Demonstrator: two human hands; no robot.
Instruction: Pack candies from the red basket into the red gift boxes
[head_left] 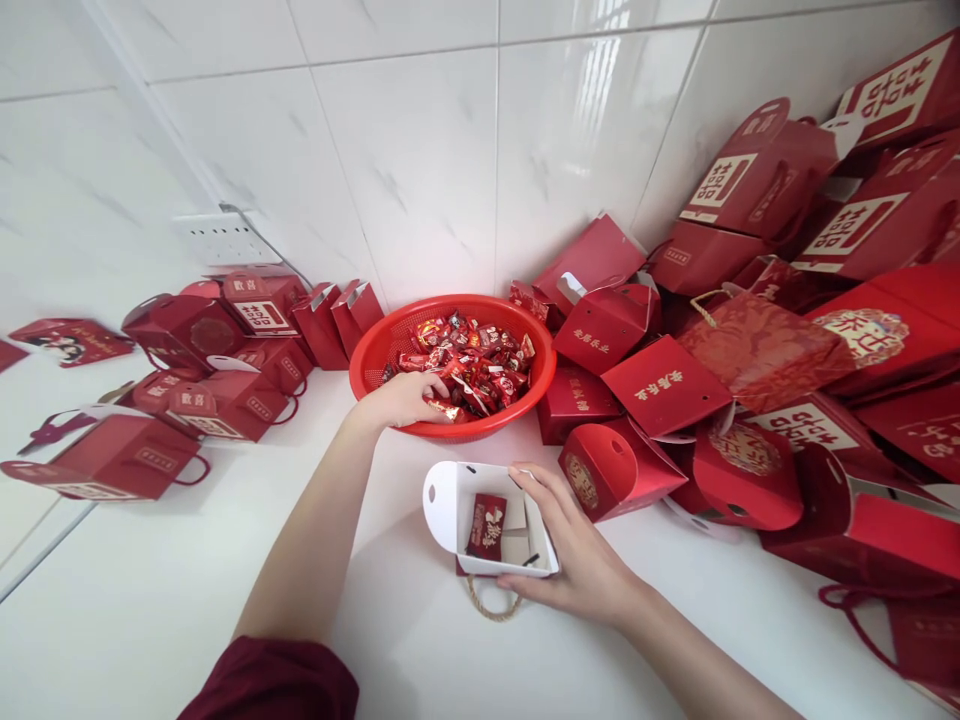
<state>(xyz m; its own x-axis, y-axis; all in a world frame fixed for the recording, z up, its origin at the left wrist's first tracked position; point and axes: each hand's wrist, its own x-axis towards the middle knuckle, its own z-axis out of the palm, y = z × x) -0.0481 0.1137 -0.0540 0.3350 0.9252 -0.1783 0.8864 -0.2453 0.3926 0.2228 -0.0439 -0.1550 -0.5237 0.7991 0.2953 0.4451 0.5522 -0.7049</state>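
My left hand (405, 398) reaches over the near rim of a red plastic basket (363, 375) heaped with wrapped candies (487, 365). Its fingers are closed on a candy in a shiny gold-and-red wrapper (448, 409); the thumb side is partly hidden. In front of the basket, my right hand (574, 545) grips the right side of an opened candy box (442, 505). The box's white inside faces up, with one flap folded out to the left and a twisted cord handle (493, 612) at the front. A dark red packet (487, 527) lies inside it.
Many red gift boxes (667, 385) are piled along the right, close to the basket and my right hand. More red boxes (225, 400) stand at the left. A white tiled wall (420, 170) with a socket strip (225, 240) and cable rises behind the white counter (300, 640).
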